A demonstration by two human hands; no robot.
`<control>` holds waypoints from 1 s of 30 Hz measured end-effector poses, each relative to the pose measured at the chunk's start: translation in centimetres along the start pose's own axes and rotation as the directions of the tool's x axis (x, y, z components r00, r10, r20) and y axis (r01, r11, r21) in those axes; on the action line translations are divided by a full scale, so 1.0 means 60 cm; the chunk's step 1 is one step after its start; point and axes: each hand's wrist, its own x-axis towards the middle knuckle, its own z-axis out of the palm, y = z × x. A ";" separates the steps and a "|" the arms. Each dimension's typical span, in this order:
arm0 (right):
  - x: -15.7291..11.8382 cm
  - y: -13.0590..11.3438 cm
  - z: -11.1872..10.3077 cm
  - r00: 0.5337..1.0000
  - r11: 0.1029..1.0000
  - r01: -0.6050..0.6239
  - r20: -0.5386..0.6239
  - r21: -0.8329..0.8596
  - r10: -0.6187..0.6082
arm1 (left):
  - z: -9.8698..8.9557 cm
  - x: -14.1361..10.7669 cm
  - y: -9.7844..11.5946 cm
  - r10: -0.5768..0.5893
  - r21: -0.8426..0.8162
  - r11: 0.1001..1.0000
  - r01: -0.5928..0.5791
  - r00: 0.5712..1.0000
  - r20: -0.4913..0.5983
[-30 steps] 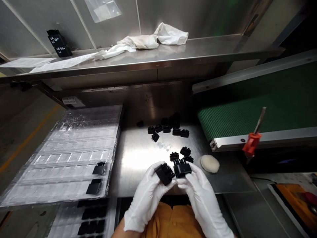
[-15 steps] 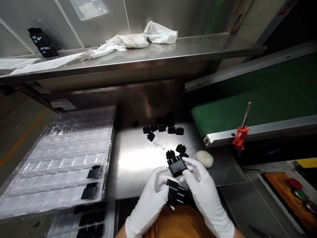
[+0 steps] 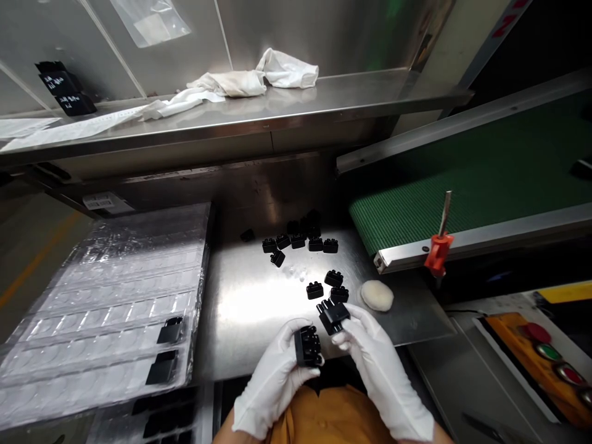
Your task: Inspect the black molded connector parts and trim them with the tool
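White gloves cover both hands. My left hand (image 3: pixel 280 373) is closed around a black plastic connector housing (image 3: pixel 307 346), its knobbed end turned toward the right. Between the thumb and fingers of my right hand (image 3: pixel 372 354) is a second black connector piece (image 3: pixel 333 316), pronged side pointing up and left. The two pieces are apart, held close together above the table's front edge. Just beyond them stand a few small black blocks (image 3: pixel 315 290) with knobs on top. A larger cluster of similar blocks (image 3: pixel 298 240) lies farther back.
Clear plastic trays (image 3: pixel 115 314) are stacked at left, with two black parts (image 3: pixel 160 367) in the top one. A white pad (image 3: pixel 377 296) lies right of my hands. Beyond are a green conveyor (image 3: pixel 462 191), an orange-handled tool (image 3: pixel 438 253) and a button box (image 3: pixel 522 345).
Both held pieces have been turned: the left one now shows its knobbed end, the right one a different face. My hands have moved slightly apart. The whole view has shifted a little.
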 end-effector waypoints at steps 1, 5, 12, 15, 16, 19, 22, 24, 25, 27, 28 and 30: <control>-0.003 0.005 0.002 1.000 0.999 -0.014 0.001 0.043 0.014 | 0.001 0.001 -0.002 -0.005 0.007 1.000 0.005 1.000 0.007; -0.016 0.016 0.020 0.997 0.985 -0.051 0.067 0.164 0.040 | 0.014 0.002 -0.006 -0.034 0.015 0.999 0.033 0.998 0.055; -0.021 0.016 0.027 0.988 0.969 -0.083 0.145 0.231 0.050 | -0.003 0.000 -0.009 -0.090 -0.212 0.971 0.114 0.989 0.118; -0.024 0.014 0.020 0.977 0.949 -0.085 0.214 0.304 0.019 | -0.014 -0.001 -0.017 -0.139 -0.310 0.928 0.207 0.964 0.229; -0.026 0.012 0.019 0.972 0.942 -0.092 0.236 0.324 0.013 | -0.013 -0.001 -0.020 -0.152 -0.349 0.906 0.237 0.955 0.255; -0.030 0.007 0.019 0.946 0.914 -0.163 0.322 0.370 0.039 | -0.003 -0.003 -0.026 -0.179 -0.456 0.835 0.308 0.935 0.306; -0.030 0.004 0.018 0.912 0.895 -0.222 0.407 0.386 0.051 | 0.007 -0.005 -0.030 -0.195 -0.477 0.814 0.331 0.929 0.313; -0.026 0.002 0.013 0.900 0.912 -0.213 0.434 0.351 0.043 | 0.007 -0.007 -0.031 -0.207 -0.474 0.813 0.339 0.928 0.309; -0.023 0.001 0.010 0.896 0.928 -0.197 0.443 0.316 0.038 | 0.007 -0.008 -0.032 -0.218 -0.470 0.812 0.346 0.927 0.306; -0.017 -0.004 0.003 0.889 0.966 -0.129 0.457 0.222 0.013 | 0.006 -0.010 -0.033 -0.247 -0.456 0.816 0.354 0.928 0.278; -0.014 -0.008 0.000 0.888 0.982 -0.084 0.460 0.167 -0.002 | 0.007 -0.011 -0.034 -0.260 -0.447 0.822 0.353 0.931 0.257; -0.010 -0.016 -0.004 0.887 0.999 -0.001 0.460 0.054 -0.024 | 0.011 -0.011 -0.036 -0.263 -0.438 0.832 0.341 0.937 0.230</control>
